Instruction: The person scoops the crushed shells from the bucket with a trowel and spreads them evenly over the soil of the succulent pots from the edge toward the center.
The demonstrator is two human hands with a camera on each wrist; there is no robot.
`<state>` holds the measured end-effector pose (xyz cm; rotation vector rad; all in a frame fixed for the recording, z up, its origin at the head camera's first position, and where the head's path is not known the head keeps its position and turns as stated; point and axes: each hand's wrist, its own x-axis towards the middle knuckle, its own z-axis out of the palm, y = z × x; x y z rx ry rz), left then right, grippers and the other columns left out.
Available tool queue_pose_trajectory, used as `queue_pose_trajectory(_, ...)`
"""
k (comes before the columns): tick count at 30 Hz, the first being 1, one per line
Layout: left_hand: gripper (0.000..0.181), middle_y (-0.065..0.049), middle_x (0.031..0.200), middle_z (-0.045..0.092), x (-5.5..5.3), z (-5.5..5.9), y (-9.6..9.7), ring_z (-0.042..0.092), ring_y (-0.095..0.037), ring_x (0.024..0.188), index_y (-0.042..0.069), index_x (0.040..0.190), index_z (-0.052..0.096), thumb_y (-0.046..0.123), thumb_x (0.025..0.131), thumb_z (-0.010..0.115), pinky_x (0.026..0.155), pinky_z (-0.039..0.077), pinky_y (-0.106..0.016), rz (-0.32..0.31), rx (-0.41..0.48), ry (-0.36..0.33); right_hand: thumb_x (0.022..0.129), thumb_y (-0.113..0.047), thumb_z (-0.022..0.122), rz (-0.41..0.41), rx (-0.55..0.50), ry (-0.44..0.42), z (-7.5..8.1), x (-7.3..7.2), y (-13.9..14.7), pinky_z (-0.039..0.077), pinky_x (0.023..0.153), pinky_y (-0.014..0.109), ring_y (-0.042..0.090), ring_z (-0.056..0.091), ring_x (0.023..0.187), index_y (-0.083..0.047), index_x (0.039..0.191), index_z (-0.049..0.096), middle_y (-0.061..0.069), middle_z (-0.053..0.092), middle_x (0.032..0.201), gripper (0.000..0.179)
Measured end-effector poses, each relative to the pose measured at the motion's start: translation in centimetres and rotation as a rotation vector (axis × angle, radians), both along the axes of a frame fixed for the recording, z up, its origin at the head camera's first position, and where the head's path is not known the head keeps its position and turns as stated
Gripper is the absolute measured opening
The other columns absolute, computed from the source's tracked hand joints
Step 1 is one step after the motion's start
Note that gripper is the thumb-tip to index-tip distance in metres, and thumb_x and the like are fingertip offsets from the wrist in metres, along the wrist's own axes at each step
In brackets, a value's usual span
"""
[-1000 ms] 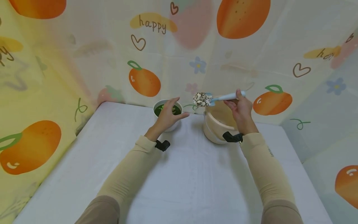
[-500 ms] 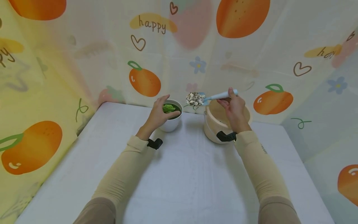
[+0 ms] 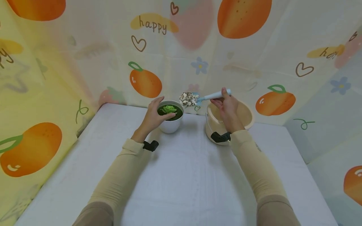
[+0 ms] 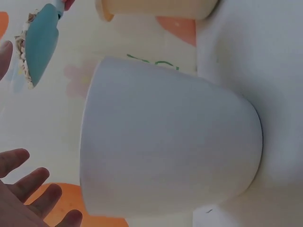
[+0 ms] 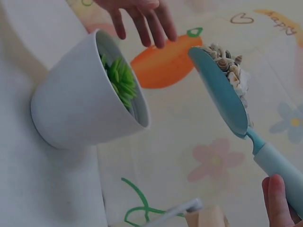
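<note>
Within right hand (image 3: 229,110) | shell-heaped trowel (image 3: 211,95) | pot (image 3: 171,126) near left hand (image 3: 154,116)

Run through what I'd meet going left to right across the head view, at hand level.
Left grip, pot, shells, bucket. The scoop and right grip overlap the bucket, so they're left out.

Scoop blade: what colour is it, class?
The scoop blade is blue-green; it shows best in the right wrist view.
</note>
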<state>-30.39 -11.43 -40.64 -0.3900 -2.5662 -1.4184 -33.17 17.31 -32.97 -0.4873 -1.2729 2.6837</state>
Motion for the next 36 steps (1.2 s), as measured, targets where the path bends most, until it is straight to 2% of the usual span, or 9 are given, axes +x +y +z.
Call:
queue_pose_trajectory(7, 0.095, -0.013, 0.158, 0.027, 0.0, -0.4, -0.8, 0.023, -0.034, 0.147, 0.010, 0.152, 0.031, 0.047, 0.078, 0.079, 0.118, 0.023, -0.058, 0.008, -0.011, -0.009, 0.095, -0.022, 0.061, 0.005, 0.047, 0.010, -0.6, 0.0, -1.3, 0.060, 0.063, 0.036, 0.025, 0.069, 0.061, 0.003, 0.110, 0.055, 0.013, 0.064, 0.071, 0.030)
queue_pose_trajectory(15, 0.098, -0.013, 0.159, 0.026, 0.0, -0.9, -1.4, 0.023, -0.032, 0.147, 0.009, 0.153, 0.029, 0.048, 0.077, 0.079, 0.119, 0.022, -0.056, 0.022, -0.009, -0.021, 0.097, -0.021, 0.058, 0.032, 0.064, 0.030, -1.4, -0.3, -2.6, 0.060, 0.060, 0.035, 0.025, 0.069, 0.063, 0.001, 0.103, 0.055, 0.014, 0.064, 0.072, 0.023)
queue_pose_trajectory(20, 0.101, -0.015, 0.159, 0.023, 0.1, -1.3, -1.7, 0.024, -0.033, 0.147, 0.009, 0.153, 0.026, 0.048, 0.077, 0.079, 0.118, 0.024, -0.057, 0.034, -0.006, -0.054, 0.098, -0.024, 0.058, 0.060, 0.102, 0.037, -1.7, -0.3, -3.4, 0.060, 0.063, 0.033, 0.025, 0.068, 0.066, 0.004, 0.110, 0.053, 0.014, 0.061, 0.076, 0.031)
queue_pose_trajectory(25, 0.099, -0.015, 0.160, 0.020, 0.0, -1.6, -1.9, 0.022, -0.033, 0.147, 0.011, 0.154, 0.024, 0.044, 0.079, 0.079, 0.118, 0.023, -0.058, 0.043, -0.008, -0.087, 0.097, -0.025, 0.058, 0.073, 0.124, 0.024, -1.7, -0.4, -4.1, 0.060, 0.064, 0.031, 0.024, 0.066, 0.066, 0.002, 0.111, 0.054, 0.012, 0.060, 0.078, 0.031)
queue_pose_trajectory(31, 0.101, -0.016, 0.160, 0.020, -0.1, -2.2, -2.3, 0.022, -0.034, 0.147, 0.010, 0.155, 0.022, 0.045, 0.079, 0.078, 0.118, 0.022, -0.058, 0.041, -0.009, -0.102, 0.098, -0.025, 0.058, 0.076, 0.119, 0.010, -1.7, -0.4, -4.8, 0.060, 0.065, 0.032, 0.024, 0.067, 0.070, 0.006, 0.132, 0.049, 0.013, 0.061, 0.082, 0.048)
queue_pose_trajectory(36, 0.105, -0.015, 0.160, 0.021, -0.3, -2.6, -2.4, 0.023, -0.034, 0.147, 0.011, 0.156, 0.020, 0.050, 0.077, 0.078, 0.118, 0.022, -0.058, 0.053, -0.006, -0.115, 0.098, -0.026, 0.057, 0.059, 0.119, -0.009, -1.6, -0.4, -5.4, 0.061, 0.067, 0.032, 0.025, 0.068, 0.074, 0.006, 0.129, 0.051, 0.014, 0.062, 0.084, 0.045)
